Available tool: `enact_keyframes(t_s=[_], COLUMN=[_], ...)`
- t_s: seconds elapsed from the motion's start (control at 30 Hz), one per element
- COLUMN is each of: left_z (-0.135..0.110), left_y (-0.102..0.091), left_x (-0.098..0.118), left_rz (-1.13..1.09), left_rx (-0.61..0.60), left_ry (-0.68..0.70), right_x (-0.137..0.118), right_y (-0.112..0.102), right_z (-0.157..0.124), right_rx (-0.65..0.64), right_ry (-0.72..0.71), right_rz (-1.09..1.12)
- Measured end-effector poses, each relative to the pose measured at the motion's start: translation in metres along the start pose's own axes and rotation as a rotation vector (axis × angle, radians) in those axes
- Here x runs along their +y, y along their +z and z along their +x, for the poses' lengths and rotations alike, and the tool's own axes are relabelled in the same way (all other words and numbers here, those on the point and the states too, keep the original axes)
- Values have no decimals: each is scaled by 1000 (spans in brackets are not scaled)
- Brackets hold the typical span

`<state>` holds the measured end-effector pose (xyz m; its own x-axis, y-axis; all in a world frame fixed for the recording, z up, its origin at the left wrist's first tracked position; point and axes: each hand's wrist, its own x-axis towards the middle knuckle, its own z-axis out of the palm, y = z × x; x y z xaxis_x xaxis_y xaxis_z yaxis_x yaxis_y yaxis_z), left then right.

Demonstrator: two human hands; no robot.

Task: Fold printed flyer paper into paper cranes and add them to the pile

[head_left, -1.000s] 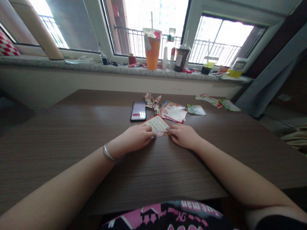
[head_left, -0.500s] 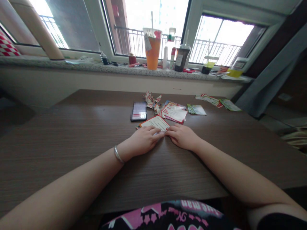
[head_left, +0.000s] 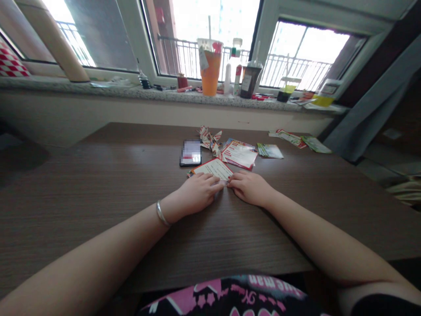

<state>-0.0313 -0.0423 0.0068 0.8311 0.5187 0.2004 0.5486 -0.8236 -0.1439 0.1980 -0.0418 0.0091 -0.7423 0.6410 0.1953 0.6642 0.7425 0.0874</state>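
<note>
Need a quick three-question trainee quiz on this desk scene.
1. Which wrist wears the metal bangle?
2. True or false: the smartphone lies on the window sill.
3. What lies under the fingers of the left hand? A: the smartphone. B: a red-bordered printed card. C: a drinking straw.

Key: 1 left; 2 false, it lies on the table; 3 B.
</note>
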Motion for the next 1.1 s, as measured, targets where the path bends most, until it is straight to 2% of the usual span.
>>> enact_keyframes(t_s=[0.13,0.4,0.67,0.87,1.1], left_z=[-3,-4,-9,-9,-10], left_y=[-6,-24,-22,-21,-23], left_x=[-2,-17,-38,-47,-51], left_rz=[-3,-61,-291,-415,-439], left_rx=[-23,-159,-201,-208,-217], left_ry=[-7,-1,-7,45,41], right_x=[2,7,10,13,13], right_y=[-6,-18,-19,-17,-16], right_z=[-2,-7,-10,-11,-11], right_rx=[-55,-158,-170,-180,-196], right_ry=[62,186,246,252,253], right_rz=[-14,-60,-79,-107,-106])
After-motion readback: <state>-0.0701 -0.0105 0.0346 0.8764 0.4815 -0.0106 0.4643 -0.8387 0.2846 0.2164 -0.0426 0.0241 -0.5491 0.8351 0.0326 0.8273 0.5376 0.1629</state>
